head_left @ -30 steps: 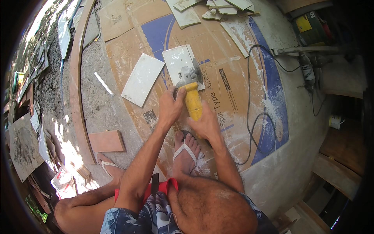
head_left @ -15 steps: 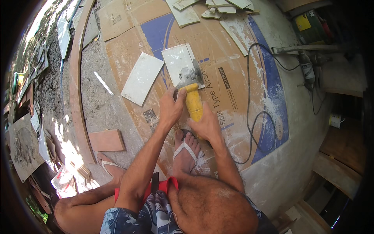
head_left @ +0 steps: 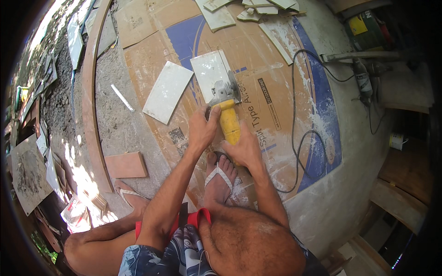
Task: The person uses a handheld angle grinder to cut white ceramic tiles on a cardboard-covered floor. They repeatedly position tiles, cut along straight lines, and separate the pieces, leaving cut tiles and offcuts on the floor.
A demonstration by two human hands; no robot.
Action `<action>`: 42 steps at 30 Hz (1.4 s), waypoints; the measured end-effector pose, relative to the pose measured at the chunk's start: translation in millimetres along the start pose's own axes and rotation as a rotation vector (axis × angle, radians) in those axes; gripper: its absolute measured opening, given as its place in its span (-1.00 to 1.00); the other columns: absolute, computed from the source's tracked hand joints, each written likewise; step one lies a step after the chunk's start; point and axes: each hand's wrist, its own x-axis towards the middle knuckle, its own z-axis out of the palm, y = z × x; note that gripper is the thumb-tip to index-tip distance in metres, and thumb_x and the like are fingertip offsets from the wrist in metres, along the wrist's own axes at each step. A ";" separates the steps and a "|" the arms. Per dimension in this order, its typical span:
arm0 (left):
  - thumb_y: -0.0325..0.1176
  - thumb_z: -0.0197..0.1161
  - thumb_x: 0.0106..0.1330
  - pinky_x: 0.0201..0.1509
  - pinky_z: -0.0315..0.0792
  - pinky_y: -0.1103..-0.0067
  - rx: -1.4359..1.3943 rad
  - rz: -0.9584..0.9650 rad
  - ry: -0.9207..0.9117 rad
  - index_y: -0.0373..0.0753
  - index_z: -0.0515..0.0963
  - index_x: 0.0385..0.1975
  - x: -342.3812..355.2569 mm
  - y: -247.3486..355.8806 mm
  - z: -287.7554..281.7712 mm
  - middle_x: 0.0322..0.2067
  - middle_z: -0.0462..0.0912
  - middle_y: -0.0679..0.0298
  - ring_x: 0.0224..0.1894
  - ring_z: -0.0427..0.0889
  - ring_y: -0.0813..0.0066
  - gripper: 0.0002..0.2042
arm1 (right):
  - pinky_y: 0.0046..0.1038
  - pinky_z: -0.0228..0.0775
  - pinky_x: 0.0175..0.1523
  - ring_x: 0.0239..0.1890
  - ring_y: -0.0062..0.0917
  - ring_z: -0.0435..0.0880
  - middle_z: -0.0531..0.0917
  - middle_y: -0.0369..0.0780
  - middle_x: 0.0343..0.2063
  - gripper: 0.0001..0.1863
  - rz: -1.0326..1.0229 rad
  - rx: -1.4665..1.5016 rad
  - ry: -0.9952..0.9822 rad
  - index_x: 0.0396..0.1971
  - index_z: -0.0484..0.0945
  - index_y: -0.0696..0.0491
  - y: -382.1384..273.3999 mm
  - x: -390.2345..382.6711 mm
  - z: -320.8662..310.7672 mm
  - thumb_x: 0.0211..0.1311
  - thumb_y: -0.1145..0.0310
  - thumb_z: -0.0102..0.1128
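Both my hands are closed on a yellow angle grinder (head_left: 229, 124). My left hand (head_left: 202, 126) wraps the front of it near the grey metal head, and my right hand (head_left: 245, 146) grips the rear of the body. The grinder's disc (head_left: 234, 86) stands upright over the right edge of a white tile (head_left: 208, 69), along a line drawn down that tile. Whether the disc touches the tile I cannot tell. To the left, apart from it, lies another white tile piece (head_left: 168, 92). Both tiles rest on a flattened cardboard sheet (head_left: 248, 50).
Broken tile pieces (head_left: 264, 9) are heaped at the far edge. A black power cord (head_left: 294, 115) loops along the right side. My sandalled foot (head_left: 220, 177) stands close behind the grinder. On the left lie a reddish block (head_left: 126, 165) and a long wooden board (head_left: 90, 92).
Hardly anything differs. The grinder and both hands keep their places, with at most a very slight shift of the disc along the tile's edge.
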 end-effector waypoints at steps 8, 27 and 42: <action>0.01 0.22 0.67 -0.03 0.61 0.43 0.011 -0.015 -0.032 -0.46 0.70 0.10 1.1 -6.5 0.2 -0.21 0.84 0.06 -0.18 0.77 0.38 -0.49 | 0.09 0.62 0.05 0.00 0.25 0.77 0.78 0.24 -0.13 -0.34 0.015 -0.005 0.005 0.09 0.49 0.16 3.0 1.1 3.0 0.09 0.14 0.57; 0.01 0.29 0.61 -0.11 0.55 0.23 -0.026 0.011 -0.018 -0.46 0.69 0.00 -6.1 -5.9 1.8 -0.30 0.75 -0.11 -0.28 0.74 0.05 -0.50 | 0.13 0.61 0.04 -0.04 0.26 0.77 0.78 0.25 -0.17 -0.37 0.004 0.014 -0.006 0.10 0.47 0.15 6.9 -6.0 2.5 0.12 0.17 0.52; -0.01 0.31 0.60 -0.01 0.58 0.24 -0.057 -0.024 -0.039 -0.47 0.70 0.06 -9.8 -10.7 3.8 -0.19 0.78 -0.16 -0.18 0.78 0.02 -0.50 | 0.13 0.60 0.06 -0.03 0.28 0.75 0.77 0.25 -0.15 -0.37 -0.007 0.028 -0.002 0.10 0.46 0.18 10.3 -11.0 2.3 0.10 0.19 0.52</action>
